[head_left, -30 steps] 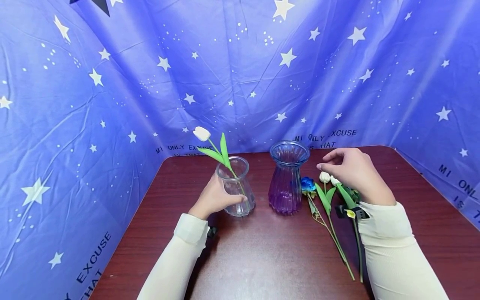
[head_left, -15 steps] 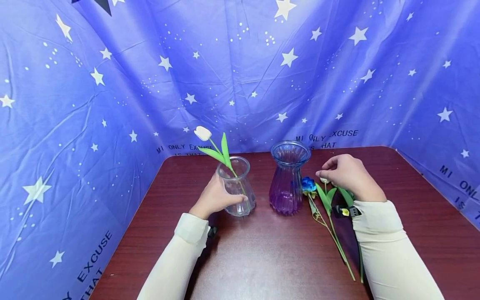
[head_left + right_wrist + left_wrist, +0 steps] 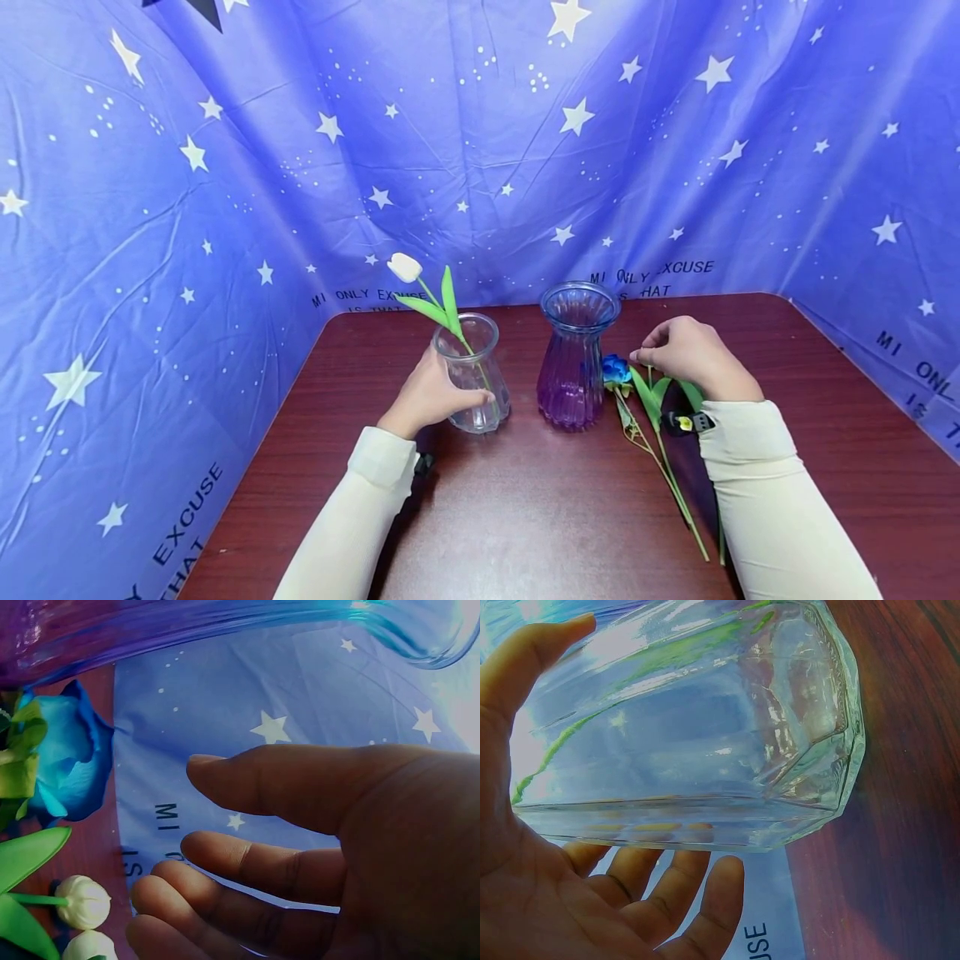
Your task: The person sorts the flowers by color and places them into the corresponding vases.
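Observation:
My left hand (image 3: 426, 398) grips the clear glass vase (image 3: 480, 372), thumb across its front and fingers behind. A white tulip (image 3: 405, 267) with green leaves leans out over the rim to the left. In the left wrist view its green stem (image 3: 570, 735) shows through the glass (image 3: 697, 742). My right hand (image 3: 693, 360) hovers over the flower heads on the right, thumb and fingers apart and holding nothing. Below it lie two white tulips, whose pale heads (image 3: 84, 902) appear in the right wrist view. Beside them is a blue flower (image 3: 616, 370).
Between the hands stands a ribbed glass vase (image 3: 573, 375), blue above and purple below. Long green stems (image 3: 678, 492) run toward the front of the dark red wooden table (image 3: 480, 517). Blue star-printed cloth (image 3: 465, 150) surrounds the table's back and sides.
My right hand has lowered and shifted slightly left, now covering the tulip heads in the head view. The left hand, clear vase and its tulip have stayed put.

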`<state>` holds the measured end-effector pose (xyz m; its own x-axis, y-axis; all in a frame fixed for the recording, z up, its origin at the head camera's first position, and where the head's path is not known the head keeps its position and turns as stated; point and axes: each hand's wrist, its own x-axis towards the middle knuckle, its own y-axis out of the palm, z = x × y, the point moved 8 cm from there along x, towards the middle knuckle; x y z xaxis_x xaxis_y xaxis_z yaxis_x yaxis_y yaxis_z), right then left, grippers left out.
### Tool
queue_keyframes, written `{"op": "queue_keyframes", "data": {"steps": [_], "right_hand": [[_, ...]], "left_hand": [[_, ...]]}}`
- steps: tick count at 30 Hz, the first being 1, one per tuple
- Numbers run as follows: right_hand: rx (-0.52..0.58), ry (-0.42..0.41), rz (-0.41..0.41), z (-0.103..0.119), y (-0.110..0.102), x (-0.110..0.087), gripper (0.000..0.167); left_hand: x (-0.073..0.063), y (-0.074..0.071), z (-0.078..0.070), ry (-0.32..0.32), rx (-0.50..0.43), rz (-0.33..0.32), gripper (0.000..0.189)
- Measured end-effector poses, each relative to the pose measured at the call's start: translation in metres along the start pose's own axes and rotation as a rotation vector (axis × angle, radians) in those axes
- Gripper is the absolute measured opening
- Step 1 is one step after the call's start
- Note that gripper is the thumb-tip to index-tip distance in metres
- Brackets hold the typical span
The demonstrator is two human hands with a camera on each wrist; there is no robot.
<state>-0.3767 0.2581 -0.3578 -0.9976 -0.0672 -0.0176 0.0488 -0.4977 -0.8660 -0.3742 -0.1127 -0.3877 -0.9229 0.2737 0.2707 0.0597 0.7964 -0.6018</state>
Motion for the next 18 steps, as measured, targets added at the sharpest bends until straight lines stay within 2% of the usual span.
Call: {"op": "queue_keyframes", "data": {"steps": [5,12,18], "right_hand": [[0.01,0.018,0.047,-0.004,0.008,0.002,0.031],[-0.012,-0.003,0.069,-0.004,0.013,0.004,0.022],[0.003,0.022,0.093,-0.008,0.019,0.006,0.022]], "left_hand": [[0.0,0.0,0.0,0.004,0.001,-0.004,0.109],[0.0,0.0,-0.001,0.012,-0.003,-0.009,0.108],[0.001,0.0,0.0,0.012,-0.002,-0.008,0.107]]}}
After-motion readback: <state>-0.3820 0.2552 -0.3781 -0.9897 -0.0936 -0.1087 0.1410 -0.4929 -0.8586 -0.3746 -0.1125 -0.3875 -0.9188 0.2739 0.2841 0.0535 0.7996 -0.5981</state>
